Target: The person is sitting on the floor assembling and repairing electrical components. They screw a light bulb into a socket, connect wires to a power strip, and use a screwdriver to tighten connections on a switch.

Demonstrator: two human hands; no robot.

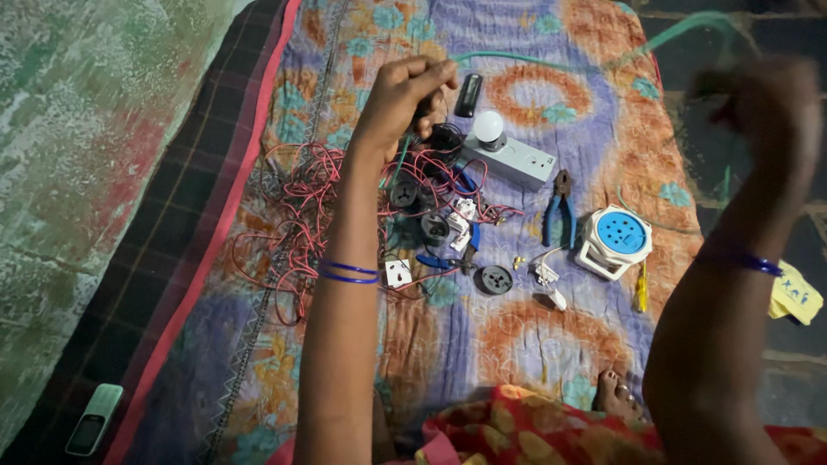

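Hands [405, 90] raised, right [767, 103] perhaps gripping.

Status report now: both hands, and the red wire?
Left hand raised, fingers closed on something small, unclear. Right hand raised, blurred. Tangled thin red wire lies on patterned cloth below.

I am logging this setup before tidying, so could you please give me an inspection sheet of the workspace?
Surface: patterned quilt spread on the floor.
Job's things: green cable runs between both raised hands.
Clutter: blue pliers, white-and-blue extension reel, bulb on grey box, black sockets, yellow screwdriver.
Hands: left hand has its fingers closed; right hand blurred.
Cables: tangled red wire.
Surroundings: phone at left, yellow cloth at right.
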